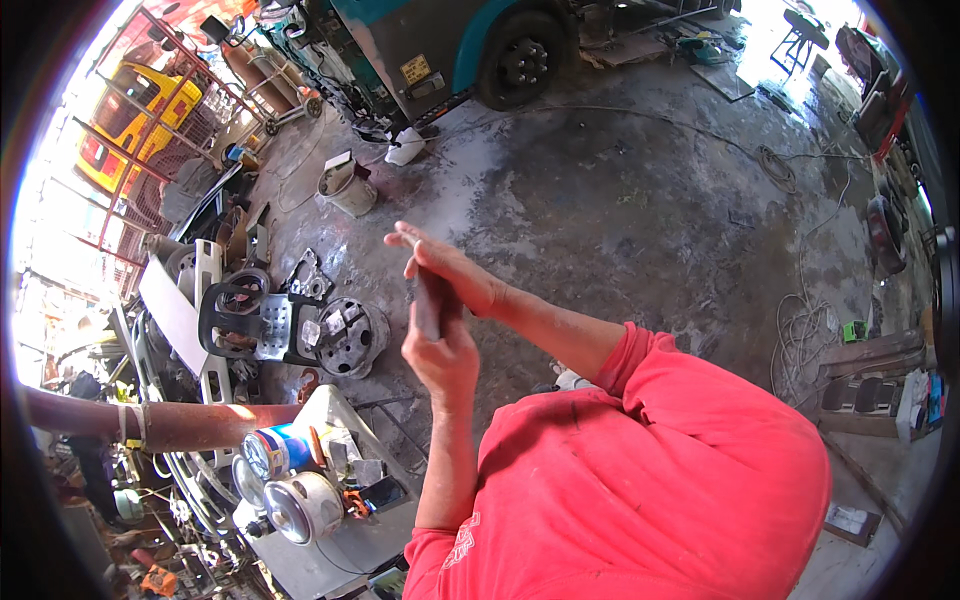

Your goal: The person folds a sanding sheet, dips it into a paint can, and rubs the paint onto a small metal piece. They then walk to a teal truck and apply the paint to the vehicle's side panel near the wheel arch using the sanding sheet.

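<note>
left hand: from my remote seat i see the left hand (440, 355) raised in front of the chest, fingers partly hidden; i cannot tell how far open it is or whether it grips anything.
right hand: the right hand (455, 270) lies just above it, palm turned in, fingers fairly straight and pointing left; its palm side is hidden, so i cannot tell if it has hold of anything.
dark shape: i find a flat, dark grey-brown shape (428, 308) between the two hands, over the floor; i cannot tell whether it is a separate piece or a blackened part of the left hand.
shirt: i see a plain red short-sleeved shirt (660, 470), both forearms bare.
bench: at lower left, a grey flat-topped bench (300, 572) bears a blue-and-white round tin (278, 452), a white round can (303, 508) and a dark flat rectangle (383, 493).
left floor: left of the hands i see a round grey metal disc with holes (352, 338) beside a black-framed chair (255, 322); farther up stands a dirty white bucket (347, 190).
bus: a teal-and-grey bus (400, 50) shows one large black wheel (523, 62).
right floor: i see loose pale cable (800, 335) near a small bright green box (854, 331).
</note>
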Tool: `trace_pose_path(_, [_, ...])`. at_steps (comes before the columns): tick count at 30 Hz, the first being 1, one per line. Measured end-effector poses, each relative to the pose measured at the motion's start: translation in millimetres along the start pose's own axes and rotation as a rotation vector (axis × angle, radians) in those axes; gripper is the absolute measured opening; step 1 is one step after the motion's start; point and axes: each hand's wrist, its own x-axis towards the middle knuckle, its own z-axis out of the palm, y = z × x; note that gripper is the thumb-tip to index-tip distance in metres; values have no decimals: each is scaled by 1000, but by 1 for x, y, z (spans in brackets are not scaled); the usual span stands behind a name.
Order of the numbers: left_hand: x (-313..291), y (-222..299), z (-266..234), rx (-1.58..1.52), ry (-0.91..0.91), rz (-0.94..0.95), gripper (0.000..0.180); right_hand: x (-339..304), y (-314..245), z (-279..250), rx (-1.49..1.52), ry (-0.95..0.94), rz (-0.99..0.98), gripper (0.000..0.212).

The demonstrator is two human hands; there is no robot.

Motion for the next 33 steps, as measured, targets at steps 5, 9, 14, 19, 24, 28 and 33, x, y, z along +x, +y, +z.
trace_pose_path(5, [27, -20, -16, 184, 167, -86, 23, -10, 18, 14, -390, -88, -56, 102])
trace_pose_path(9, [17, -21, -14, 157, 152, -176, 25, -5, 19, 3, -342, -76, -42, 104])
trace_pose_path(14, [-19, -18, 1, 35, 116, -133, 32, 6, 22, -4, 37, -45, 127, 85])
trace_pose_path(19, [5, -54, -17, -99, 227, -375, 28, -14, 49, 9, -241, -142, 37, 84])
trace_pose_path(24, [6, -43, -20, -215, 201, -487, 24, -13, 54, -1, -719, -144, -27, 90])
trace_pose_path(28, [-17, -12, -9, 65, 15, -170, 29, 6, 44, -13, -86, -65, 30, 85])
trace_pose_path(33, [-8, -27, 1, 136, 105, -286, 29, -6, 48, 0, 78, -58, 162, 77])
